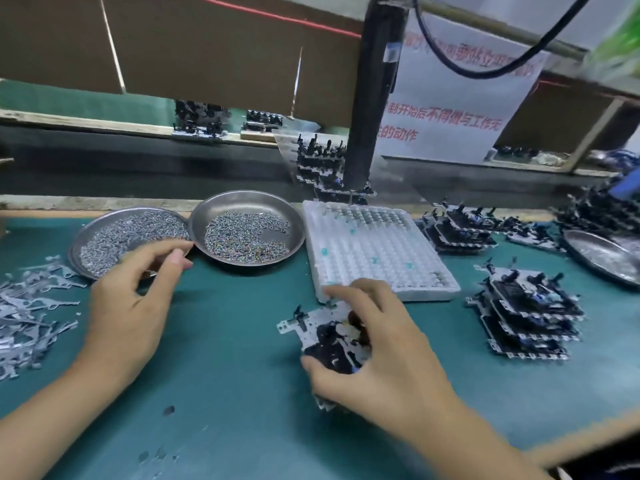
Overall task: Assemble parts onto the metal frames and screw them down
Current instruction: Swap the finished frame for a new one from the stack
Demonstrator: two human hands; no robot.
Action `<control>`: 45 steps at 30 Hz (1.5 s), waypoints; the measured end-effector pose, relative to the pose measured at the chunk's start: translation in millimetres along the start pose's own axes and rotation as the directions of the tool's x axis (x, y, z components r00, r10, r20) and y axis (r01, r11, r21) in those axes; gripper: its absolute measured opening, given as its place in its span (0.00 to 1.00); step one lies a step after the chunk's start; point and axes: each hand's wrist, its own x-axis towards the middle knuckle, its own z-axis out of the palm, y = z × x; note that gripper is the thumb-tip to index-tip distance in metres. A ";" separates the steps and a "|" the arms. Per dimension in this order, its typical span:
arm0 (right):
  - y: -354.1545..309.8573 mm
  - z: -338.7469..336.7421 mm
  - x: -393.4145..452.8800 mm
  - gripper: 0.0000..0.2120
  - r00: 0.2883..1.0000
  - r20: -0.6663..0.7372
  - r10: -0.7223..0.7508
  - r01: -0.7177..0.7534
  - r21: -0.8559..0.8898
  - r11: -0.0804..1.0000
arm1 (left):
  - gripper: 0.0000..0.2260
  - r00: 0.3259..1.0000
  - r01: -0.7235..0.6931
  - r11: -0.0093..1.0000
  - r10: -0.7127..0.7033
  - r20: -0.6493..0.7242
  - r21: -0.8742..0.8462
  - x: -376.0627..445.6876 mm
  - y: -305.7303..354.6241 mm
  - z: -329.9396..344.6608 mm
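The head view is showing my bench from the left edge, where a heap of thin metal strips (33, 306) is lying on the green mat (221, 375). Just right of them, my left hand (130, 306) is hovering at the near rim of the left dish of screws (114, 237), thumb and forefinger drawing close together; I cannot tell whether a screw is sitting between them. Another dish of screws (247, 230) is touching the first on its right side. Further right, a white tray (374, 251) of small pockets is lying flat. In front of that tray, my right hand (374, 351) is gripping a metal frame (311, 323) with black parts on it, fingers curled over the top and thumb pressing its near edge, the frame tilting above the mat. To the right, finished frames are standing in a stack (530, 320), and more stacks (460, 230) are sitting behind.
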 end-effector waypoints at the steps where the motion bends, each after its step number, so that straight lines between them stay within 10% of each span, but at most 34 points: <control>1: 8.2 -16.2 -1.1 0.33 0.998 -0.052 0.024 -0.024 -0.013 1.000 | 0.08 1.000 -0.011 1.000 0.011 0.003 0.007 0.5 -3.1 0.0; 8: 99.2 -120.8 31.8 0.31 0.916 -0.328 0.230 -0.312 -0.226 0.923 | 0.16 0.999 -0.045 0.999 0.045 0.020 0.027 3.0 -29.6 1.5; 15: 149.4 -140.2 37.3 0.29 0.856 -0.102 0.507 -0.512 -0.300 0.805 | 0.18 0.999 -0.039 0.999 0.039 0.016 0.026 6.0 -41.8 2.4; 17: 145.1 -135.3 34.6 0.24 0.891 -0.221 0.397 -0.451 -0.321 0.833 | 0.18 0.999 -0.031 0.999 0.031 0.011 0.022 6.8 -44.6 2.7; 20: 117.6 -103.1 20.1 0.07 0.857 -0.506 0.096 -0.179 -0.119 0.976 | 0.16 0.999 -0.036 0.999 0.036 0.005 0.028 7.9 -48.5 2.6; 24: 115.1 -34.4 -1.2 0.10 0.865 -0.275 0.419 -0.309 0.365 0.878 | 0.17 0.999 -0.037 0.999 0.037 0.010 0.012 6.0 -50.6 2.7; 38: 187.7 -45.6 21.2 0.17 0.671 -0.413 0.616 -0.576 0.233 0.784 | 0.09 0.996 -0.079 0.995 0.077 0.041 0.054 -1.0 -13.3 2.3; 45: 172.4 -42.2 27.8 0.18 0.711 -0.398 0.580 -0.511 0.274 0.815 | 0.09 0.994 -0.097 0.991 0.091 0.068 0.092 -4.5 8.8 3.7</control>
